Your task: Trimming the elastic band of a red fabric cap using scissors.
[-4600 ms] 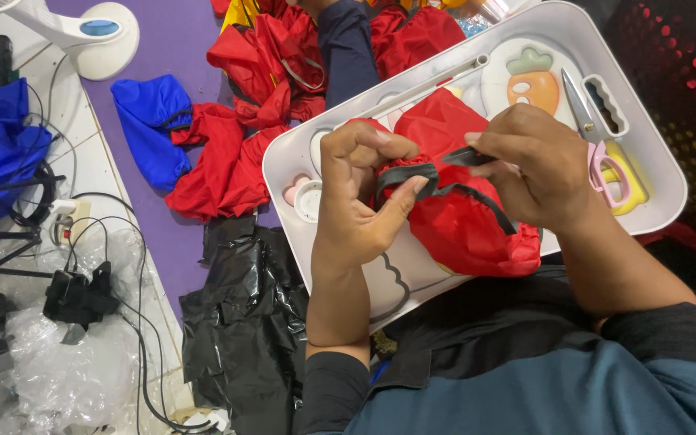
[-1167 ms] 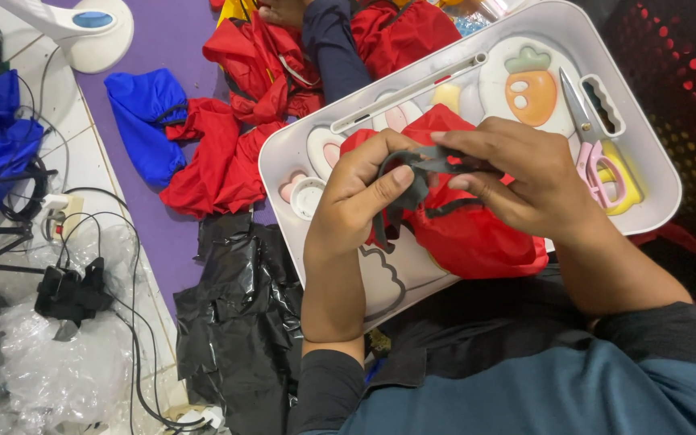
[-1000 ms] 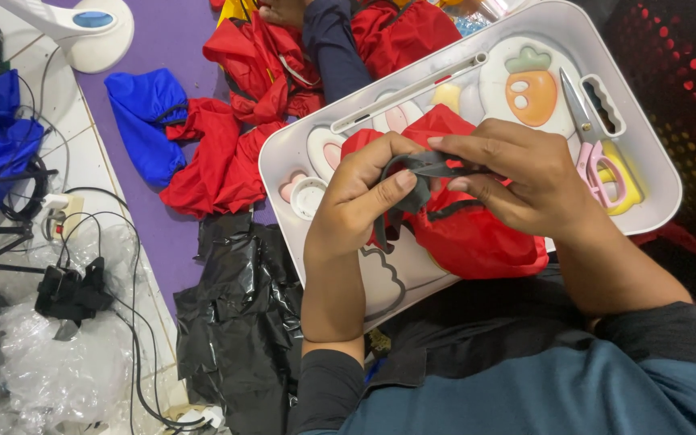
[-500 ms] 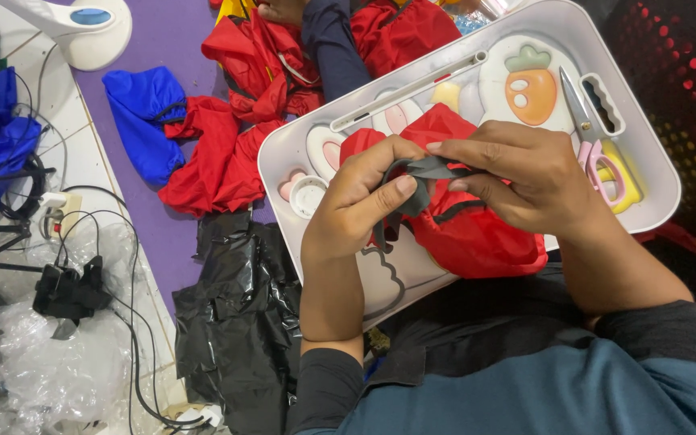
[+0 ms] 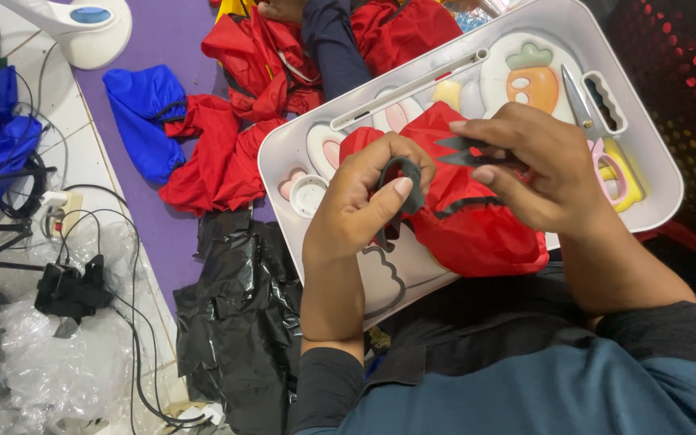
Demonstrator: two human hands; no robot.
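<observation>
We see the left hand (image 5: 362, 211) pinching a loop of black cord (image 5: 403, 179) between thumb and fingers, closed on it just above the red fabric pouch (image 5: 477, 225). The right hand (image 5: 540, 173) grips the other black cord end (image 5: 459, 151) between its fingertips, closed as well.

Half a second ago the two hands met over the pouch, knuckles almost touching, the black cord bunched between them. Now we find them drawn apart: the left hand sits lower and further left, the right hand higher and to the right, and a strip of red pouch shows between them.

The pouch lies under both hands on the white tray (image 5: 654, 173), as before. Just beyond the right hand's knuckles lie the scissors (image 5: 606, 153) with pink and yellow handles, beside a carrot picture (image 5: 530, 76) on the tray. Beyond the left hand's fingers a small white cap (image 5: 309, 193) rests at the tray's edge.

Left of the left wrist, black plastic sheeting (image 5: 239, 322) lies crumpled; further out from it are red garments (image 5: 227, 153) and a blue pouch (image 5: 145, 113) on the purple mat (image 5: 167, 40).
</observation>
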